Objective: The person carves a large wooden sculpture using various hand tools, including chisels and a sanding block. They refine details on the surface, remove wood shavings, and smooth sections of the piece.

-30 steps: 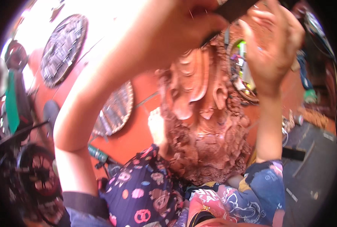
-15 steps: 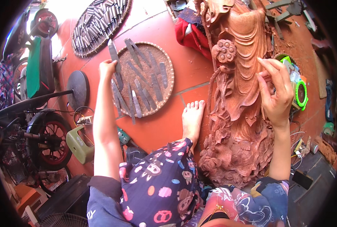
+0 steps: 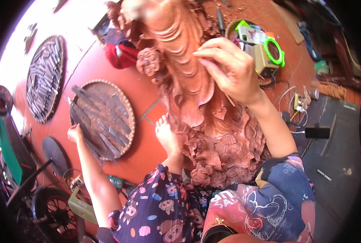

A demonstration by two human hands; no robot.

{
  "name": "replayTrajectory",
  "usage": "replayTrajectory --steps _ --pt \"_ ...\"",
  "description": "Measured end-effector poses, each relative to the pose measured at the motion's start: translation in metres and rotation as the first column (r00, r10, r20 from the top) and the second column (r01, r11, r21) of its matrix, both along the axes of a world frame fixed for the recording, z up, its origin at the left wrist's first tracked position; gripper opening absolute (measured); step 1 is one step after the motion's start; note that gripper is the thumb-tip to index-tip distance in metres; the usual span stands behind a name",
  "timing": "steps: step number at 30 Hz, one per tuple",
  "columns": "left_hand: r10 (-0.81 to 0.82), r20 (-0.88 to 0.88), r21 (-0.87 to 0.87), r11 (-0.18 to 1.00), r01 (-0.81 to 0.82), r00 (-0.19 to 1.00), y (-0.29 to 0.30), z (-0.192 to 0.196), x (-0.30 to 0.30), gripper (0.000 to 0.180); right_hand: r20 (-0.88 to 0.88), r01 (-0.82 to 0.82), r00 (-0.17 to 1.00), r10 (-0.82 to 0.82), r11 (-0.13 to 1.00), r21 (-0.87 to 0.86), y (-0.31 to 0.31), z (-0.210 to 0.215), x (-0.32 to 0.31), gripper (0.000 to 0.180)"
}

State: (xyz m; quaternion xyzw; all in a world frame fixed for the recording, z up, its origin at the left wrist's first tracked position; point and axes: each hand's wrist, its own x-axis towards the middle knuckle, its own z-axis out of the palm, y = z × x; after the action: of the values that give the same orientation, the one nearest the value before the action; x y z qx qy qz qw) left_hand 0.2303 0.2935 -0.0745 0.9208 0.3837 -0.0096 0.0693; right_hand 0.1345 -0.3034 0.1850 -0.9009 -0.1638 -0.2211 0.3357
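Nearest: patterned trousers (image 3: pixel 164 210) across the lap, bare foot (image 3: pixel 166 135) braced against the base of the wooden carving (image 3: pixel 204 121). The carving stands upright on the red floor (image 3: pixel 107 73) between the knees.

Right hand (image 3: pixel 231 71): forearm rises from lower right, wrist bent, fingers curled against the folded drapery high on the carving. A thin stick-like tool seems pinched under the palm; the view is too soft to be sure.

Left hand (image 3: pixel 75 133): arm stretched far out to the left, fingers closed at the near edge of a round woven tray (image 3: pixel 103 117) of chisels (image 3: pixel 101 129), apparently on one handle.

Risks: the long sideways reach shifts weight off the foot, so the carving may tip or rock. Loose chisels overlap; pulling one could drag others off the rim. Blades point several ways, so a blind grab may cut.

Farther: a second tray (image 3: pixel 44 77), a green-ringed power tool (image 3: pixel 269 52).
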Motion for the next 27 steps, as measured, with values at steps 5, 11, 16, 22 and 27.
replayTrajectory --steps 5,11,16,22,27 --pt "-0.196 -0.052 -0.023 0.981 0.195 0.979 0.025 0.019 0.025 0.030 0.077 0.005 0.997 -0.010 0.998 0.061 -0.015 -0.004 -0.002 0.015" --pt "-0.315 0.331 -0.206 0.896 0.393 0.890 -0.016 0.124 0.034 0.022 0.191 0.050 0.980 -0.054 0.998 0.025 -0.016 -0.007 -0.002 0.034" --pt "0.016 0.524 -0.849 0.092 0.520 0.852 -0.193 0.276 -0.026 0.022 0.213 0.026 0.977 -0.014 0.998 -0.052 -0.014 0.003 -0.007 0.064" --pt "-0.366 0.329 -0.940 -0.217 0.263 0.871 -0.343 0.338 -0.073 0.013 0.260 -0.068 0.963 0.063 0.998 0.012 -0.008 0.004 -0.009 0.072" --pt "-0.390 0.385 -0.915 -0.276 0.292 0.836 -0.369 0.326 -0.081 0.014 0.227 -0.065 0.973 0.032 0.988 0.141 -0.002 0.012 -0.013 0.068"
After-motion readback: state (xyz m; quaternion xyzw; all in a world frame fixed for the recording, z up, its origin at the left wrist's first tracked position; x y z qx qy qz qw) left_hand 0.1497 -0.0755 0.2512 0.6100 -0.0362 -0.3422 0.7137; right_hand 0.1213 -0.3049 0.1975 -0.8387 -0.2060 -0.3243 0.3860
